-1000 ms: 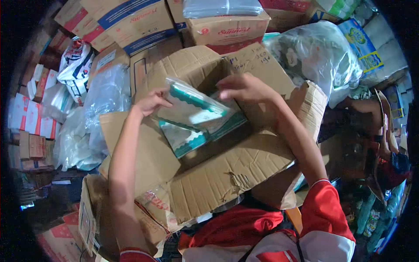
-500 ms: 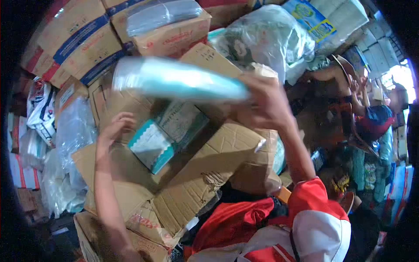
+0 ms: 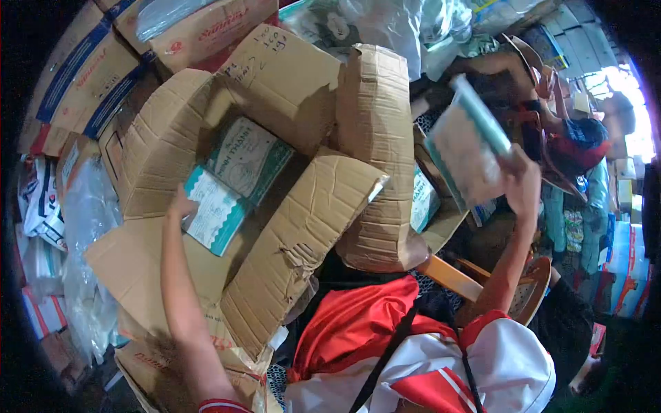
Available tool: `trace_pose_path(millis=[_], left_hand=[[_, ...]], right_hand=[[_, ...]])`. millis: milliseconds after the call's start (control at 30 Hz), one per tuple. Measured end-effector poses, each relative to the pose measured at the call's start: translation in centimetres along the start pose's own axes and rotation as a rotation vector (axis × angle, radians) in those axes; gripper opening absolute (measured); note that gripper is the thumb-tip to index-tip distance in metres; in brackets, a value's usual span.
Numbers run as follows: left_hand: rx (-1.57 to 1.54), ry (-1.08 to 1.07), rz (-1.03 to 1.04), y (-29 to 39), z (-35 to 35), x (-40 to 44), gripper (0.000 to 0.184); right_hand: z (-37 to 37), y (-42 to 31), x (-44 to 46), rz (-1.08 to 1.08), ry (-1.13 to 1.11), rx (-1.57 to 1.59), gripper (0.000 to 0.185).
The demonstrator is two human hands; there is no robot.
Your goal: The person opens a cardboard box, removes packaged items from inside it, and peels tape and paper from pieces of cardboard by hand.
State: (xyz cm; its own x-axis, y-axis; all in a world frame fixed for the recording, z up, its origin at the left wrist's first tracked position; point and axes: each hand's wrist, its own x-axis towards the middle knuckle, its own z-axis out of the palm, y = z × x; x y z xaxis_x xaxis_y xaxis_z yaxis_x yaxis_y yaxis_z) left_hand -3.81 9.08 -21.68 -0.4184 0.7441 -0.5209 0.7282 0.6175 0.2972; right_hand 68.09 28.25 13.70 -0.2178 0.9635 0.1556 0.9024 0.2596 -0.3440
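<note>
In front of me an open cardboard box [image 3: 296, 255] has its flaps spread out. Inside it lie a dark green printed packet [image 3: 249, 155] and, beside it, a white and teal packet [image 3: 213, 217] with a scalloped edge. My left hand [image 3: 180, 204] is closed at the left edge of that white and teal packet, fingers partly hidden. To the right, my right hand [image 3: 521, 184] grips a flat, clear-fronted packet [image 3: 468, 148] with green edging, held up tilted and slightly blurred. Below it, a second open box [image 3: 447, 230] contains a similar green and white packet [image 3: 423, 199].
Stacked cartons [image 3: 76, 82] stand at the upper left, with plastic wrap [image 3: 89, 241] below them. Large clear plastic bags [image 3: 385, 27] lie at the back. Another person [image 3: 578, 144] sits at the right. A wooden chair part [image 3: 451, 275] is close to my right arm.
My right hand has carried its packet from above the first box to the right, over the second box. My left hand has come down onto the white and teal packet. The view has shifted.
</note>
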Motion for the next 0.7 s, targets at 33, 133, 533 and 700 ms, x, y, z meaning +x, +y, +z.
trace_pose_path(millis=[33, 133, 533, 700], left_hand=[[-0.077, 0.033, 0.034, 0.0, 0.8, -0.1, 0.090], [-0.111, 0.049, 0.019, 0.4, 1.2, -1.6, 0.091], [-0.143, -0.048, -0.162, 4.6, -1.9, -4.0, 0.078], [0.066, -0.402, -0.062, 6.4, -3.8, -3.6, 0.056]], right_hand=[[1.6, 0.4, 0.1, 0.044, -0.049, -0.204, 0.022], [7.6, 2.8, -0.3, 0.107, -0.164, -0.458, 0.033], [12.8, -0.4, 1.1, 0.137, -0.715, -0.210, 0.051], [11.1, -4.1, 2.7, 0.020, -0.540, -0.283, 0.040]])
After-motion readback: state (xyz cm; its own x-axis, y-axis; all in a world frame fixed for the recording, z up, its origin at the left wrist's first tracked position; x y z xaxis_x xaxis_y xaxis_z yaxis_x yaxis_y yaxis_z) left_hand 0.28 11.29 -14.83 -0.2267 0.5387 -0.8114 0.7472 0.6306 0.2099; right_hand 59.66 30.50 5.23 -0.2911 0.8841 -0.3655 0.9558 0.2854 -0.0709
